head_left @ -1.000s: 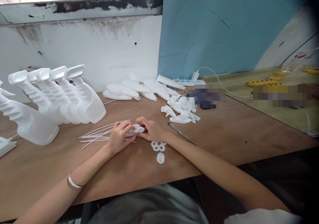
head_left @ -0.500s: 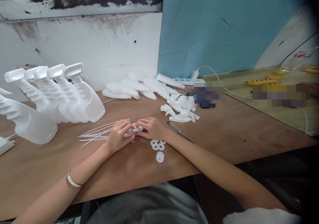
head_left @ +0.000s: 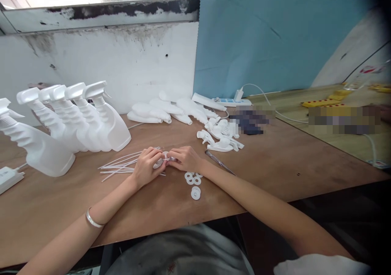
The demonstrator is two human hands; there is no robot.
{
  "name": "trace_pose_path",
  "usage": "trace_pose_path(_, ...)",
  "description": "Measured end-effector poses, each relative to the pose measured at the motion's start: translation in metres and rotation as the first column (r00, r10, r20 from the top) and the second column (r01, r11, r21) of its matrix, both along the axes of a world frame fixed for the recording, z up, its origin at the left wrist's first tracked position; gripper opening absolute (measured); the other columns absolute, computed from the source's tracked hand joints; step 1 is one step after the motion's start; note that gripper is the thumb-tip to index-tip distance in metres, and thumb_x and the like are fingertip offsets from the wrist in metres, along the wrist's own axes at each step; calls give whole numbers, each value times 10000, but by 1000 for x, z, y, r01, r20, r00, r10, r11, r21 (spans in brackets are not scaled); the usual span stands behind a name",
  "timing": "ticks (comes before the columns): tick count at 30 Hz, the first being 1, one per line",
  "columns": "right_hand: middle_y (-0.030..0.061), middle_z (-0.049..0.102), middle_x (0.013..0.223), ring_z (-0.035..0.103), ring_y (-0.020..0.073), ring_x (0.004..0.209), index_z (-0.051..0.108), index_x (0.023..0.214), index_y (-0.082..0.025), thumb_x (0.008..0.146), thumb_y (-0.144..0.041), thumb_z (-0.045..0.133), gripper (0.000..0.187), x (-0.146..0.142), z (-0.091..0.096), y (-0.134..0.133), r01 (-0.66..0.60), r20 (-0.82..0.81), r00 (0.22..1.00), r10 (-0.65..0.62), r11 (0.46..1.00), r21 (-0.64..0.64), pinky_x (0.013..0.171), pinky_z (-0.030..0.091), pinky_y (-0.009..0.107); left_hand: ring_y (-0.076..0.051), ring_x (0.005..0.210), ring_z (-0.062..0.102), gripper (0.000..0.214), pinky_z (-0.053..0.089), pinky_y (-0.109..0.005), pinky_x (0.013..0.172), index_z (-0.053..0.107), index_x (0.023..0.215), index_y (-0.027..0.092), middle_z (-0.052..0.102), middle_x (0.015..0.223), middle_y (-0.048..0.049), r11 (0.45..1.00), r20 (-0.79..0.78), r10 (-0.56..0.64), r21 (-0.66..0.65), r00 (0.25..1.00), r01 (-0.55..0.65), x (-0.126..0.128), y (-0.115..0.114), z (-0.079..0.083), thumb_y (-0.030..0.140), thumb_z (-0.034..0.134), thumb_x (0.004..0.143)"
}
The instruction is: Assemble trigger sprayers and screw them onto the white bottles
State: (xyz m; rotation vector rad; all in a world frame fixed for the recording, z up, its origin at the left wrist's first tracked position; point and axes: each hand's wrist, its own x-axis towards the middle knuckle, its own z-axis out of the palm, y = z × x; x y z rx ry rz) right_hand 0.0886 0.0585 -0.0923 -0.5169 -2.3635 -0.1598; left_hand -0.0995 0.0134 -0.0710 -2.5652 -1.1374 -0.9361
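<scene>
Both hands meet over the table, closed around a white plastic sprayer part, mostly hidden by the fingers; a round rim shows at its middle. My left hand, with a silver bangle on its wrist, grips the left end. My right hand pinches the right end with thumb and fingers. Thin white tubes lie fanned out beside and partly behind my left hand. Close below my right hand are several flat white ring washers, and nearer the table edge a small overlapping group of washers.
White trigger spray bottles stand at left. Several white hollow plastic pieces lie along the wall. White trigger parts are heaped right of centre, near a slim metal tool. A power strip and cable sit behind.
The view has tilted slightly upward, and the bottles appear further right. Between my fingers the white part has turned a little, so its round rim shows more clearly.
</scene>
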Motion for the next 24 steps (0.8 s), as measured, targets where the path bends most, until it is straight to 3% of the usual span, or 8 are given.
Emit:
trace_pose_path(10,20,638,712,596,141,572,451,1021,-172,799,-447,493,356,1,-4,0,32,-59,997,-41,990,-136,519,373,226,-208,890,510,148,385,-336,744,545,894,182,604,974,-72,999,-36,34,-16,999,-34,2,-6,5,252,499,772)
trace_pose_path(15,32,664,825,625,149,648,434,1092,-182,801,-433,497,390,2,-2,-1,8,-69,997,-18,990,-138,553,401,228,-213,929,493,176,391,-339,786,519,935,168,571,1022,-84,998,-37,4,-59,999,-6,3,-5,4,233,498,773)
trace_pose_path(24,7,657,774,604,127,622,465,1096,-193,792,-416,519,380,3,0,-1,2,-87,996,-21,975,-222,559,394,220,-215,923,502,173,391,-341,762,513,942,173,575,1014,-75,992,-77,38,-120,996,-47,4,-2,3,235,470,785)
